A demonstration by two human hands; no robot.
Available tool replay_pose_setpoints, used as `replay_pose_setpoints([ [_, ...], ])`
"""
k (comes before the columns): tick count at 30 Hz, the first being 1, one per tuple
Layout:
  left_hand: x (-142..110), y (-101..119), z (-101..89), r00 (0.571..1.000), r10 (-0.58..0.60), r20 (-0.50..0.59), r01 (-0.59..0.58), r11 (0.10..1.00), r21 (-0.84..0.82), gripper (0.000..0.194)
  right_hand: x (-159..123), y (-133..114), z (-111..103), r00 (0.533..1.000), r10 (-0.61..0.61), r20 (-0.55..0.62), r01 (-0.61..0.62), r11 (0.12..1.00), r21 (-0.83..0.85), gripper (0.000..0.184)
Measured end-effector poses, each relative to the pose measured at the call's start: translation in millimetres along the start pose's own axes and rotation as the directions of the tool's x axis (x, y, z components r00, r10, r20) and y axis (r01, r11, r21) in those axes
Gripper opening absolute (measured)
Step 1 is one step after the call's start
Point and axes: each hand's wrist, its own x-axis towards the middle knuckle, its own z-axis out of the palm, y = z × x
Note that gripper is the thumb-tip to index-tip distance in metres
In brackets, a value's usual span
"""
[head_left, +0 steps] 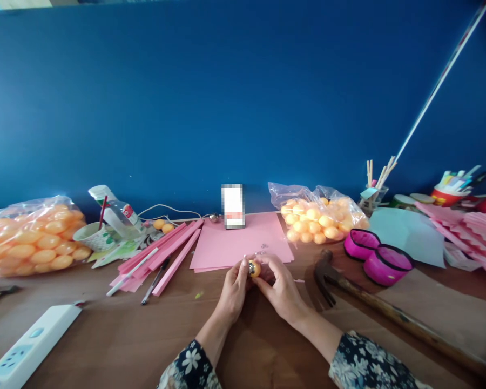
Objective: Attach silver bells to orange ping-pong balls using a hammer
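Close together over the brown table, both hands meet at a small orange ball (256,268) that looks like a ping-pong ball. A small shiny metallic piece (251,269), perhaps a bell, sits against the ball's left side. The thumb and fingers of my left hand (233,289) are closed at this metallic piece. From the other side, my right hand (281,289) pinches the ball, its fingers curled. Just beyond the fingertips lie pink paper sheets (227,243) with small metallic bits (262,247) on them. Part of the ball is hidden by the fingers.
Bags of orange balls stand left (36,237) and right (311,219). A phone (235,206) stands behind the paper. Pink strips (162,254), a pen (156,281) and a power strip (36,340) lie left; a hammer (372,292) and magenta cuffs (389,265) lie right.
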Motion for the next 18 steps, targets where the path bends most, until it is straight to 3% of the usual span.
replay_pose_setpoints([
  [10,2.8,-0.2,-0.6,1.000,0.009,-0.011,-0.009,0.999,0.042,0.041,1.3,-1.4,-1.9,0.998,-0.068,-0.008,0.067,0.990,-0.124,0.034],
  [18,-1.5,-2.7,-3.3,0.998,-0.062,-0.031,0.058,0.991,-0.118,0.055,-0.3,-0.3,0.1,0.999,0.039,0.022,-0.038,0.997,-0.060,0.033],
])
